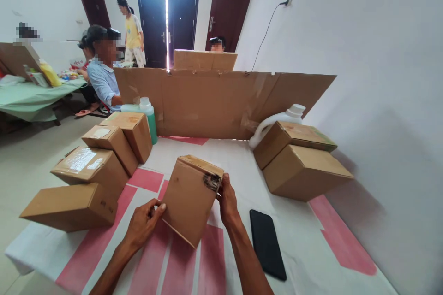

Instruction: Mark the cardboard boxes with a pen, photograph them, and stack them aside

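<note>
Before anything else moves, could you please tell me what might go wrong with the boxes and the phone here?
The held box is tilted and gripped near its edges by the left hand and right hand, so it might slip. The black phone lies beside the right forearm and could get bumped. The nearest box on the left sits close to the edge of the covered table, so a nudge might push it off.

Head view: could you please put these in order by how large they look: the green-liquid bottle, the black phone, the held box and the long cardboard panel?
1. Long cardboard panel
2. Held box
3. Black phone
4. Green-liquid bottle, partly hidden; only its visible part is ranked
</note>
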A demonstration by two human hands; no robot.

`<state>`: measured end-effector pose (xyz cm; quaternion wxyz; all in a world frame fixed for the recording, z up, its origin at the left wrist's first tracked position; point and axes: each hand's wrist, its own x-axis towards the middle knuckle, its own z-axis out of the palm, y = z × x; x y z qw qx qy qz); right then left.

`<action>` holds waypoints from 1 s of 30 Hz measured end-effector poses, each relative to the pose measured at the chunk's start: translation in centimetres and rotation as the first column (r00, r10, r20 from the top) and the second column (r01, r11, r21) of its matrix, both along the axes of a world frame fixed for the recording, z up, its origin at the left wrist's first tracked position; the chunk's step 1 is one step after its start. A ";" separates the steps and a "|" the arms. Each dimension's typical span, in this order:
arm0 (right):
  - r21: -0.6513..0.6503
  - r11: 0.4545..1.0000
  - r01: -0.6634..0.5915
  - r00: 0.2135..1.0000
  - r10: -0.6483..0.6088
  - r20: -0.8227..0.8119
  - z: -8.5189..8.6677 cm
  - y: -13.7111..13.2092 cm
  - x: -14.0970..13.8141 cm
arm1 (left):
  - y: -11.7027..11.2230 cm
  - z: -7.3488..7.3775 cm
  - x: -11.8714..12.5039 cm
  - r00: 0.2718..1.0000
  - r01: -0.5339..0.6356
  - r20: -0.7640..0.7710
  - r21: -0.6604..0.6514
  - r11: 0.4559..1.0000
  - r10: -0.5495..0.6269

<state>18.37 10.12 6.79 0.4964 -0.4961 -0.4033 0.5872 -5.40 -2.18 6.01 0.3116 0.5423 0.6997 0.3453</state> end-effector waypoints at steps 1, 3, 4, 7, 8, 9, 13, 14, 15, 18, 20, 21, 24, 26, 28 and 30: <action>-0.019 1.000 -0.022 1.000 0.022 0.015 -0.1 -0.1 -0.3 | -0.5 0.3 0.1 0.999 -0.003 -0.039 0.000 1.000 0.003; -0.047 0.997 -0.069 0.997 0.070 0.039 -0.3 -0.9 -0.8 | -1.3 0.7 0.6 0.997 -0.033 -0.067 -0.004 0.999 0.033; -0.054 0.994 -0.092 0.995 0.094 0.044 -0.5 -1.4 -1.0 | -1.7 0.8 0.8 0.998 -0.046 -0.054 -0.011 0.999 0.045; -0.014 0.990 -0.143 0.990 0.143 0.011 -1.0 -3.4 -1.2 | -2.6 0.6 1.4 1.000 -0.021 0.001 -0.021 1.000 0.021; 0.011 0.989 -0.148 0.989 0.148 -0.015 -1.1 -4.0 -1.1 | -2.8 0.5 1.5 1.000 -0.004 0.001 -0.019 1.000 0.004; 0.031 0.988 -0.152 0.987 0.153 -0.045 -1.1 -4.6 -1.0 | -3.0 0.5 1.4 1.000 0.007 -0.008 -0.017 1.000 -0.007; 0.046 0.984 -0.171 0.976 0.176 -0.129 -0.9 -6.2 -0.3 | -2.4 1.4 1.2 0.993 -0.099 -0.051 0.079 0.992 0.103; 0.049 0.983 -0.179 0.975 0.184 -0.129 -0.6 -6.5 -0.1 | -1.8 2.0 1.2 0.987 -0.141 -0.058 0.134 0.981 0.150; 0.057 0.980 -0.189 0.973 0.195 -0.121 -0.4 -6.8 0.1 | -1.2 2.5 1.5 0.981 -0.168 -0.069 0.196 0.966 0.184; 0.065 0.967 -0.245 0.966 0.249 -0.065 0.4 -7.7 0.5 | 0.6 4.4 2.8 0.976 -0.114 -0.137 0.333 0.936 0.168; 0.046 0.960 -0.277 0.960 0.279 -0.030 0.7 -8.5 0.6 | 1.5 5.4 4.0 0.975 -0.033 -0.195 0.363 0.931 0.110; 0.034 0.957 -0.288 0.957 0.289 -0.024 0.9 -8.9 0.7 | 1.8 5.8 4.6 0.971 -0.005 -0.221 0.357 0.934 0.089; 0.005 0.957 -0.291 0.955 0.291 -0.061 0.9 -9.7 0.8 | 2.2 6.3 5.9 0.956 0.042 -0.288 0.307 0.951 0.050; -0.011 0.965 -0.264 0.960 0.261 -0.099 0.8 -9.7 0.9 | 2.3 6.2 6.3 0.944 0.060 -0.327 0.284 0.957 0.038; -0.022 0.976 -0.216 0.973 0.213 -0.091 0.8 -9.6 1.1 | 2.2 5.7 6.6 0.933 0.073 -0.358 0.275 0.959 0.031; -0.027 0.982 -0.185 0.982 0.183 -0.043 0.7 -9.6 1.2 | 2.0 5.3 6.8 0.924 0.085 -0.381 0.269 0.959 0.025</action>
